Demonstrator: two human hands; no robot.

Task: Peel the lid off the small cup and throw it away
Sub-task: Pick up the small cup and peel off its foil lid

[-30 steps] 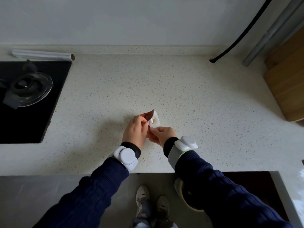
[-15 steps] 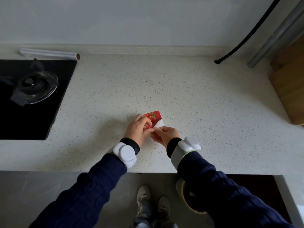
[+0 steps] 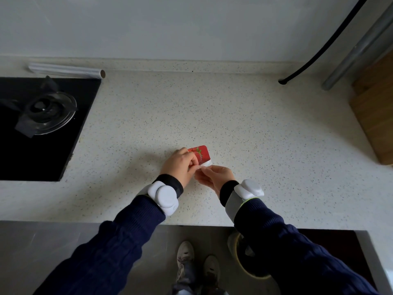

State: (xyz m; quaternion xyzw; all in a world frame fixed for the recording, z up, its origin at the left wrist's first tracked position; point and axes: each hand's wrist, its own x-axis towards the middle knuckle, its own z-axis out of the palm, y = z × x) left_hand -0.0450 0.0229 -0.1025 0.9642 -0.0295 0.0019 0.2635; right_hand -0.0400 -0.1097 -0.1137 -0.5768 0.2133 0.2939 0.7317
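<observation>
Over the speckled countertop (image 3: 244, 128), near its front edge, both my hands hold a small white cup (image 3: 208, 163) with a red printed lid (image 3: 201, 154). My left hand (image 3: 179, 166) has its fingers closed on the lid's near left side. Just right of it, my right hand (image 3: 214, 175) pinches the cup's white edge. The lid's red face points up and covers most of the cup. Whether the lid is still stuck to the cup cannot be told, as my fingers hide the join.
A black gas hob (image 3: 40, 126) fills the left, with a foil roll (image 3: 68, 71) behind it. Wooden boards (image 3: 376, 116), a metal pipe (image 3: 357, 47) and a black cable (image 3: 323, 45) stand at the back right. A round bin (image 3: 240, 258) sits on the floor under my right arm.
One second ago the lid stood up showing its dark underside beside the white cup. Now its red face lies upward over the cup. Both hands stayed together in place.
</observation>
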